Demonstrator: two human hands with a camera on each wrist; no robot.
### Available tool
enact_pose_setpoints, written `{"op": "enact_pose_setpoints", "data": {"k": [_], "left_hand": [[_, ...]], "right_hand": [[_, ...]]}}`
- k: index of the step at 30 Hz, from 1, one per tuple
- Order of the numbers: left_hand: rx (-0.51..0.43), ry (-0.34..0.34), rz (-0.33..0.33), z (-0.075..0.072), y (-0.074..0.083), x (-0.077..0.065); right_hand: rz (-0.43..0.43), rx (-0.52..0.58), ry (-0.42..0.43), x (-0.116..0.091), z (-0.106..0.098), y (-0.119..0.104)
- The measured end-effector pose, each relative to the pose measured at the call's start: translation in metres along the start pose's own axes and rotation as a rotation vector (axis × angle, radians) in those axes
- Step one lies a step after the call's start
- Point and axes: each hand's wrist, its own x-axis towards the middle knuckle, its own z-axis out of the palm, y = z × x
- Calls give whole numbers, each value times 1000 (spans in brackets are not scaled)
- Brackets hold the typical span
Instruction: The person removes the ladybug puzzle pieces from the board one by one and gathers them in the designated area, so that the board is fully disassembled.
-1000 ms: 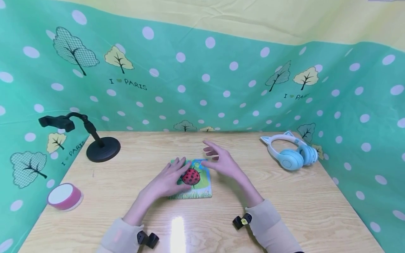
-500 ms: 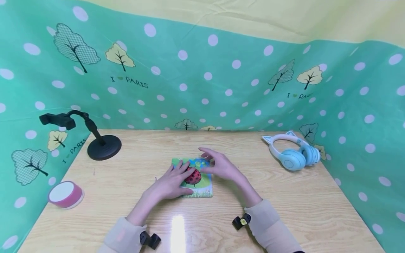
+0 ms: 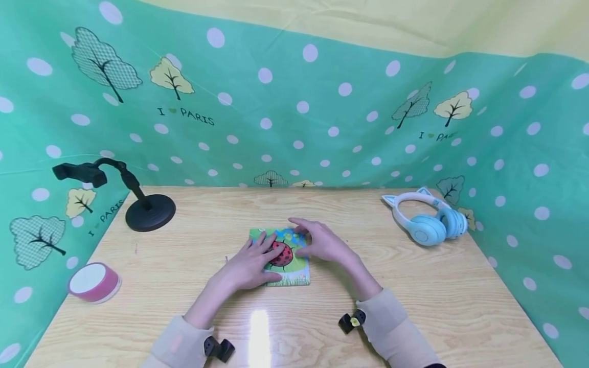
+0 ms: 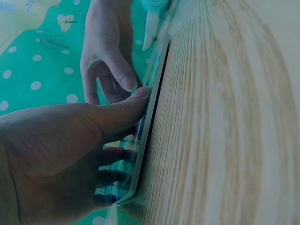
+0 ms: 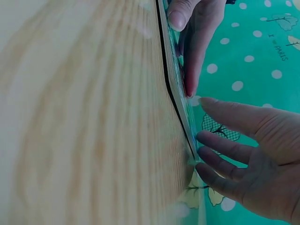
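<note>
A thin, flat, square picture board (image 3: 294, 268) lies on the table. It bears a red ladybug, green grass and a blue patch; whether it is a book or a puzzle I cannot tell. My left hand (image 3: 246, 268) rests on its left half with fingers spread, hiding that side. In the left wrist view, the left thumb touches the board's near edge (image 4: 146, 136). My right hand (image 3: 324, 243) is at the upper right edge, fingers loosely bent and thumb apart from them. In the right wrist view, the right fingertips (image 5: 200, 137) are at the board's edge, holding nothing.
A black stand (image 3: 149, 212) with a bent arm is at the back left. Nearer on the left sits a pink, white-topped round object (image 3: 94, 283). Blue cat-ear headphones (image 3: 425, 227) lie at the back right. A green dotted cloth (image 3: 294, 128) surrounds the wooden table (image 3: 368, 204).
My left hand has shifted slightly right and settled on the board. My right hand has come down and left to the board's upper right edge. The view has tilted a little.
</note>
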Motion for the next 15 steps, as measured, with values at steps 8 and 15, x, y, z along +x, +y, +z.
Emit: {"op": "enact_pose_setpoints", "data": {"k": [8, 15], "left_hand": [[8, -2, 16, -3, 0, -1], [2, -19, 28, -1, 0, -2]], "right_hand": [[-18, -89, 5, 1, -1, -1], [-24, -108, 7, -1, 1, -2]]}}
